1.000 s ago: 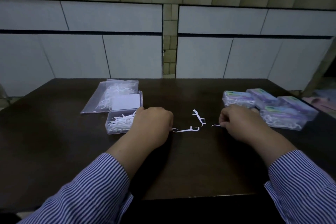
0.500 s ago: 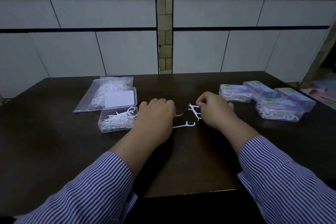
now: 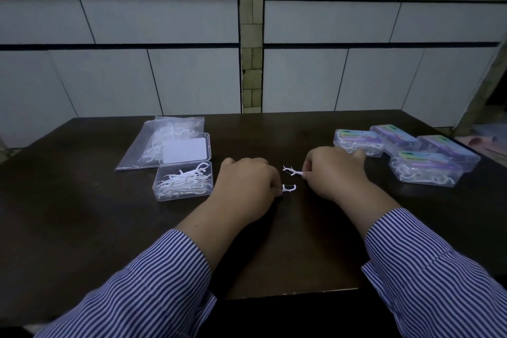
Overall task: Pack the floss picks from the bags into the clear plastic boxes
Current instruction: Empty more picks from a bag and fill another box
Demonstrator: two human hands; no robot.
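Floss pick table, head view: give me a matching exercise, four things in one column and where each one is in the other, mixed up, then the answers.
Things:
1. open clear box
2. plastic bag
3. closed labelled boxes
4. floss pick with bowed head

Places:
A. far right of the table
B. pinched by the left hand
C. beside the left hand, holding picks
D. behind the open box, lying flat

Pairs: 1-C, 2-D, 3-A, 4-B

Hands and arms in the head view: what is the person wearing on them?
Both arms wear long shirt sleeves with thin blue-and-white stripes, left sleeve and right sleeve. The cuffs end short of the wrists. The left hand and right hand are bare: no gloves, and no rings or watch visible.
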